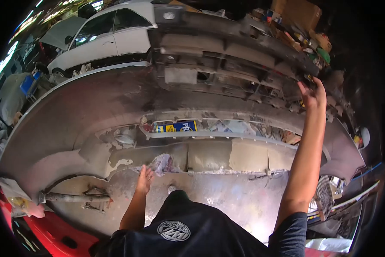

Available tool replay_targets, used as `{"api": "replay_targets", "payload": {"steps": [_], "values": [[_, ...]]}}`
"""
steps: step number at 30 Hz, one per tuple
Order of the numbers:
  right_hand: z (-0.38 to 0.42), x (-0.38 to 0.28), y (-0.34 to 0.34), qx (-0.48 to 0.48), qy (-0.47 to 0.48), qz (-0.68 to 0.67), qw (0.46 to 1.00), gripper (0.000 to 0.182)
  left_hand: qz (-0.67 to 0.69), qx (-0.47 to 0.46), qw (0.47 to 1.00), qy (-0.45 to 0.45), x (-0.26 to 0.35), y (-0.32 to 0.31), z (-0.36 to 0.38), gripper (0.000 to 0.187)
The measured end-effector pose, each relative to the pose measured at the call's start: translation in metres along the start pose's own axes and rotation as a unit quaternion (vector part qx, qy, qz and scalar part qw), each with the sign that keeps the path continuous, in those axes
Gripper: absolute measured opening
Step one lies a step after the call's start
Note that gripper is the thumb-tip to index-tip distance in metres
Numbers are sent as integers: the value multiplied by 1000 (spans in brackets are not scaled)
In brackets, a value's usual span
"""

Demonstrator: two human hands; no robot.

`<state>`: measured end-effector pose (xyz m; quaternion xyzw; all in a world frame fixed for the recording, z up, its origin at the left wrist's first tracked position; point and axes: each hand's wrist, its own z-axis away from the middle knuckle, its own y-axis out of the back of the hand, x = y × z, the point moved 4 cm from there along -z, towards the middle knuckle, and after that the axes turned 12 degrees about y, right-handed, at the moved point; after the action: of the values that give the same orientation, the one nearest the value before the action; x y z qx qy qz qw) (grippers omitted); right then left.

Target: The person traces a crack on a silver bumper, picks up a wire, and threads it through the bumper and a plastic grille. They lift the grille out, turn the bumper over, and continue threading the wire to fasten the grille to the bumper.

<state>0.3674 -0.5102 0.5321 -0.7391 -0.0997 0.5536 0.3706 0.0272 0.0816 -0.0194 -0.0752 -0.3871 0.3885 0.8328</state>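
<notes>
A large, dusty dark bumper cover point(111, 92) spans the view in front of me, with patches of beige filler and bare grey along its lower part. My left hand point(145, 179) is at its lower edge with fingers stretched out. Just right of those fingertips is a crumpled pale purple rag or plastic wrap point(163, 164). Farther up, my right arm reaches to the bumper's upper right, where my right hand point(314, 95) has thumb and fingers apart near the dark slotted part. Small dark and yellow bits show by its fingertips; I cannot tell whether it touches them.
A white car point(111, 40) stands behind at the upper left. Through the bumper's lower opening shows a blue and yellow package point(176, 127). A red panel point(57, 231) is at the lower left, beside a rod point(76, 197). Boxes and clutter point(302, 19) fill the upper right.
</notes>
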Motion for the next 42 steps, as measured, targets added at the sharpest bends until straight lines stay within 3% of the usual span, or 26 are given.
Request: {"api": "replay_targets", "payload": {"steps": [4, 5, 11, 17, 24, 26, 29, 34, 42], "values": [[-43, 16, -2, -24, -20, 18, 999, 40, 181, -42, 983, -3, 23, -37, -16, 93], [-50, 22, -6, -20, -18, 25, 999, 40, 272, -42, 960, 58, 22, -34, -30, 77], [-94, 58, -21, -23, -6, 69, 997, 40, 274, -64, 960, -12, 29, -49, -34, 37], [-155, 133, -50, 14, -125, 155, 980, 34, 238, -80, 968, -25, 39, -63, -4, 32], [-252, 270, -55, 22, -200, 238, 950, 37, 177, 166, 967, -79, 52, -79, 17, 26], [-276, 319, -55, 102, -195, 274, 936, 41, 153, 273, 947, -76, 61, -87, 25, 22], [-303, 391, -43, 138, -249, 287, 914, 43, 97, 274, 954, -78, 86, -119, 45, 25], [-336, 507, -4, 138, -288, 319, 892, 42, 40, 402, 912, -68, 105, -144, 57, 32], [-345, 593, 30, 121, -329, 435, 830, 54, -57, 450, 889, -62, 144, -185, 64, 34]]}}
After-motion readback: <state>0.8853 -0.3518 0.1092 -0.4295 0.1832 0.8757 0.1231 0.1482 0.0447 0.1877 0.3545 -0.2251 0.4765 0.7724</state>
